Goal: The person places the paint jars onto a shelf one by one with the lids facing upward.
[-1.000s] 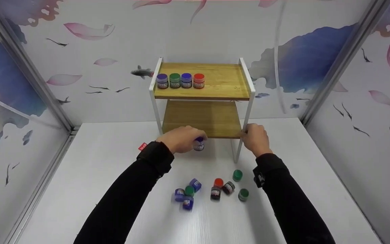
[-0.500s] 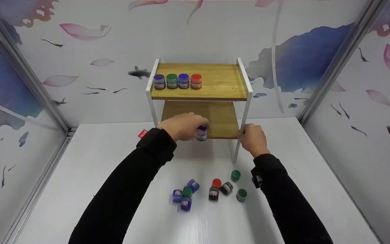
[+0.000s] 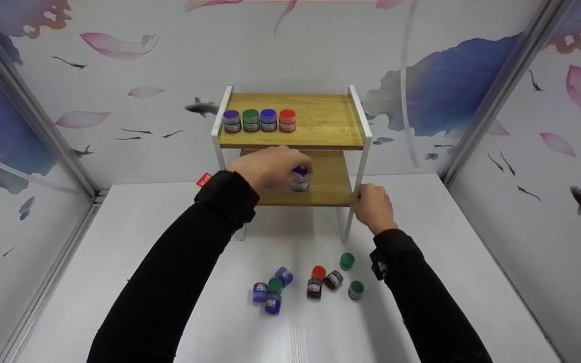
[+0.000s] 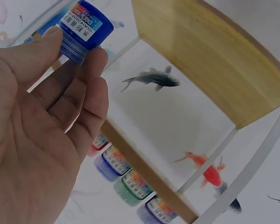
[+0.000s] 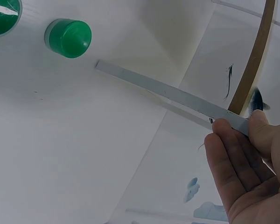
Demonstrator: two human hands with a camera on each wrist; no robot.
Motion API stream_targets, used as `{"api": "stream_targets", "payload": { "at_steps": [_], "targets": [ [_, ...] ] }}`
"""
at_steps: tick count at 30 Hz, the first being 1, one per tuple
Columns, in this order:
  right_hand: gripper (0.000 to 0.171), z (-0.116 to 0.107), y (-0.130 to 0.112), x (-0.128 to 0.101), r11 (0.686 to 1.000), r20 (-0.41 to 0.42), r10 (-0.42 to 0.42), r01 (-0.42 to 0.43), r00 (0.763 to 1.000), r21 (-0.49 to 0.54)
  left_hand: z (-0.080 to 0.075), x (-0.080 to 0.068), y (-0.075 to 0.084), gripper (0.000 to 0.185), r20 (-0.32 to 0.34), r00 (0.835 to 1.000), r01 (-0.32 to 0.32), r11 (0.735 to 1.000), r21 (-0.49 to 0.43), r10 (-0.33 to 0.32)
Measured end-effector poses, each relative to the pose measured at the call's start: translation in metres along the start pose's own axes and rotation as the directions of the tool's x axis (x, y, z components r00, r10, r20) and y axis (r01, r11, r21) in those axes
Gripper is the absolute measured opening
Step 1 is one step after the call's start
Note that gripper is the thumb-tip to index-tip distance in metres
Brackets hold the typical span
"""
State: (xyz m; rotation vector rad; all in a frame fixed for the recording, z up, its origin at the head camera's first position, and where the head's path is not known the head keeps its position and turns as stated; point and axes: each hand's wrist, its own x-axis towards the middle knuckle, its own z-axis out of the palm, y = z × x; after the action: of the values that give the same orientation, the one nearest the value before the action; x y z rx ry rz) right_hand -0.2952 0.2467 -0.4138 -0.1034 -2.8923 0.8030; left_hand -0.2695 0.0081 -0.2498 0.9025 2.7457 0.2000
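The small blue-lidded paint jar with a printed label (image 3: 299, 179) is pinched between the thumb and fingertips of the left hand (image 3: 269, 169), held above the lower wooden board (image 3: 328, 181) of the white-framed two-tier shelf (image 3: 360, 151), not yet resting on it. In the left wrist view the fingers are clamped on the jar's ribbed body, lid tilted away from the palm.

The right hand (image 3: 372, 207) holds the shelf's front right white metal post (image 5: 177, 95); fingers curl round it, thumb on the edge, steadying the frame.

On the upper board, at ten o'clock from the held jar, stand four upright jars in a row (image 3: 259, 120): purple, green, blue, red, touching or nearly so.

Judgement: the jar should be brought level before lowering and set down flat on the lower board, clear of the upper board's underside. The right hand's brace should remain firm until the jar is released.

At six o'clock, loose jars (image 3: 304, 284) lie scattered on the white table (image 3: 119, 252), some tipped over.
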Motion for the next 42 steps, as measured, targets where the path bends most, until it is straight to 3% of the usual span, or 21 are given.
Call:
{"api": "stream_targets", "payload": {
  "at_steps": [8,19,30,38,42],
  "targets": [
    [0.014,0.002,0.002,-0.001,1.000,-0.015,0.003,-0.003,1.000,-0.003,-0.027,0.006,0.001,0.029,-0.040,0.999,-0.034,0.999,-0.016,0.034],
    [0.013,0.002,0.000,0.002,1.000,-0.037,-0.005,0.005,0.999,-0.004,-0.051,0.026,-0.001,0.035,-0.085,0.996,-0.009,1.000,-0.026,0.006],
    [0.015,0.002,-0.001,-0.001,0.999,-0.002,0.034,-0.034,0.999,-0.003,-0.048,0.052,-0.009,0.040,-0.194,0.981,0.020,0.999,0.038,-0.012],
    [0.013,0.003,0.000,0.000,1.000,-0.015,0.031,-0.031,0.999,0.002,-0.046,0.067,-0.012,0.038,-0.273,0.962,0.045,0.971,0.233,0.021],
    [0.012,0.003,0.000,0.000,0.999,-0.016,0.036,-0.036,0.999,0.003,-0.044,0.072,-0.014,0.040,-0.287,0.958,0.068,0.962,0.266,0.011]
  ]
}}
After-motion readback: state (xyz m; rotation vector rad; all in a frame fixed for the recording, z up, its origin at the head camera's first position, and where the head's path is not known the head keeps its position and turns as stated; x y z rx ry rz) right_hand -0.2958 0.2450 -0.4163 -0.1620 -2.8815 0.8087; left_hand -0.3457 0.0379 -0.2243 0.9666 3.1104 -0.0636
